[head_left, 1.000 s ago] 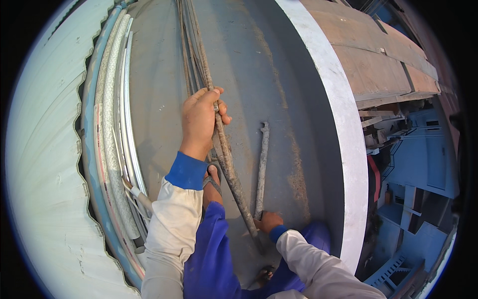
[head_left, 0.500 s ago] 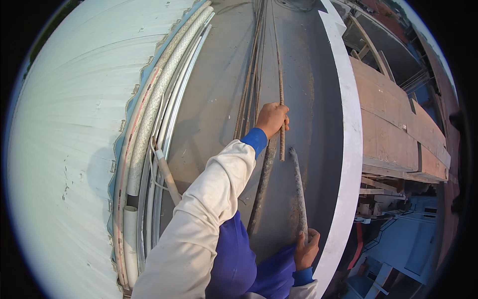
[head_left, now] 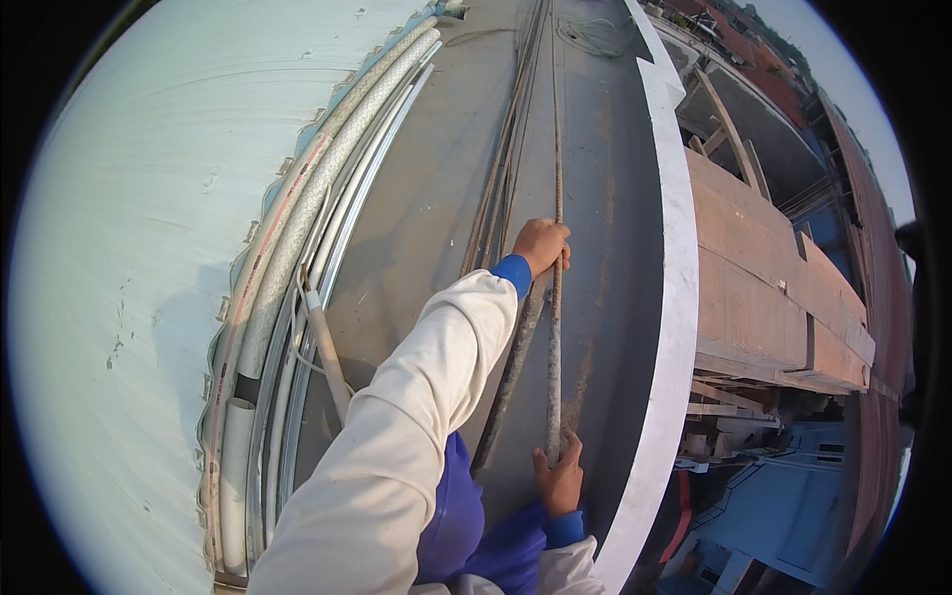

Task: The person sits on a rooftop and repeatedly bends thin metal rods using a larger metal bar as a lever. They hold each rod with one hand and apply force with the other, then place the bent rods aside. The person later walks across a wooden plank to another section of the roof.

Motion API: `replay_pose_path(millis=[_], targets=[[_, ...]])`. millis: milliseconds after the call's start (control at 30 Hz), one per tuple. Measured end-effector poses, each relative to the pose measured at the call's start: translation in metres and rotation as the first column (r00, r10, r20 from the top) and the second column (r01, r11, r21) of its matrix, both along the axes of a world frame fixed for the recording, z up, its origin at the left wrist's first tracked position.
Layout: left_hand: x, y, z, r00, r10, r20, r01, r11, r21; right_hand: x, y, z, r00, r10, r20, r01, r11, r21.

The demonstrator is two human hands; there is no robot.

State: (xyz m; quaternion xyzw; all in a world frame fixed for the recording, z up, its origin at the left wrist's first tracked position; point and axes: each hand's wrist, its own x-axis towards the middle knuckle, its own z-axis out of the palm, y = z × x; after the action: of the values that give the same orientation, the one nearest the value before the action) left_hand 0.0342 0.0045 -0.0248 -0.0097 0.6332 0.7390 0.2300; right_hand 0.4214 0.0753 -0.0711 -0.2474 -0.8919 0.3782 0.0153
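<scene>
My left fingers (head_left: 564, 234) gripped rod (head_left: 557, 149); right fingers (head_left: 572, 448) held pipe (head_left: 554, 397), just swung from beside rod into line with it.

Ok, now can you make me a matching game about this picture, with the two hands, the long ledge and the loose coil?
Things:
1. Left hand
2. Loose coil
3. Right hand
4. Long ledge

Where, colour or state:
A. White
B. Holding the lower end of the speckled pipe
C. Closed around the thin rod
D. On the grey floor, near the top of the picture

Right pairs: 1-C, 2-D, 3-B, 4-A
</scene>
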Motion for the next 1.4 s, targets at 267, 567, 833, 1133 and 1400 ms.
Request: replay_pose_path(millis=[267, 567, 833, 1133, 1400], targets=[[-0.004, -0.021, 0.007, 0.991, -0.079, 0.103, 0.072, 0.995, 0.072, 0.010, -0.018, -0.130, 0.775, -0.047, 0.630, 0.086, 0.996, -0.032], [-0.012, -0.075, 0.009, 0.982, -0.030, 0.188, 0.013, 0.996, 0.087, -0.084, -0.054, -0.082, 0.989, 0.145, -0.034, -0.141, 0.842, -0.520], [-0.022, -0.129, 0.033, 0.980, 0.054, 0.190, -0.060, 0.998, 0.025, -0.184, -0.119, -0.027, 0.990, 0.085, -0.116, -0.140, 0.767, -0.626], [-0.030, -0.168, 0.043, 0.978, 0.063, 0.199, -0.081, 0.993, 0.082, -0.203, -0.079, -0.012, 0.935, 0.229, -0.270, -0.298, 0.921, -0.252], [-0.027, -0.153, 0.037, 0.982, 0.046, 0.185, -0.062, 0.995, 0.084, -0.186, -0.101, 0.006, 0.988, 0.109, -0.110, -0.142, 0.922, -0.360]])
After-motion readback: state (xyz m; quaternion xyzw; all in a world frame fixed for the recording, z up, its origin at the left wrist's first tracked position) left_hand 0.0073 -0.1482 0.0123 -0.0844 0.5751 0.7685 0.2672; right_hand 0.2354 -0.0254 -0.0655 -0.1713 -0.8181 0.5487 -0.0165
